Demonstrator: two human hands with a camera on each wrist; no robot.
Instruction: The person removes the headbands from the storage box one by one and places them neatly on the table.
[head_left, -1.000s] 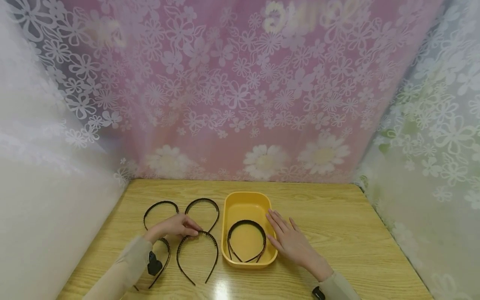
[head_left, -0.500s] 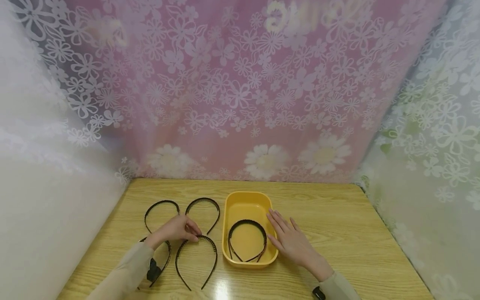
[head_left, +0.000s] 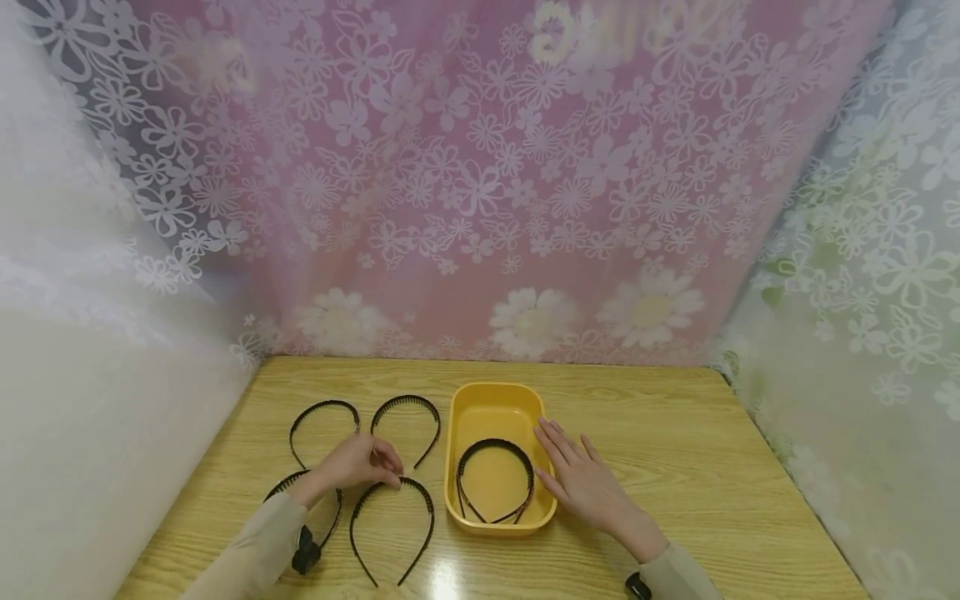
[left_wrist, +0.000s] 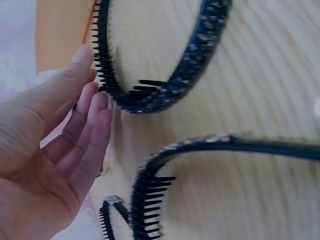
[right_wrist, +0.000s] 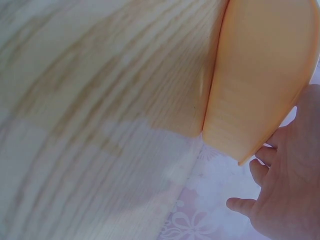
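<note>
My left hand point(head_left: 360, 462) pinches the top of a black toothed headband point(head_left: 431, 500) that lies with its ends toward me. In the left wrist view, thumb and fingertips meet at the comb teeth of this headband point(left_wrist: 200, 45), and its outer band looks glittery. To its right stands a yellow plastic box point(head_left: 495, 531) with a black headband point(head_left: 491, 441) inside, near its front end. My right hand point(head_left: 592, 492) rests on the box's right rim with straight fingers. The right wrist view shows those fingers behind the box wall point(right_wrist: 265, 65).
Two more black headbands, a left one point(head_left: 324, 403) and a right one point(head_left: 405, 398), lie farther back on the wooden table point(head_left: 637, 425). Another headband point(head_left: 332, 525) is partly hidden under my left forearm. Flowered cloth point(head_left: 450, 208) hangs behind and at both sides.
My left hand has drawn the pinched headband slightly toward me, away from the one behind it. The right hand and the box hold their places.
</note>
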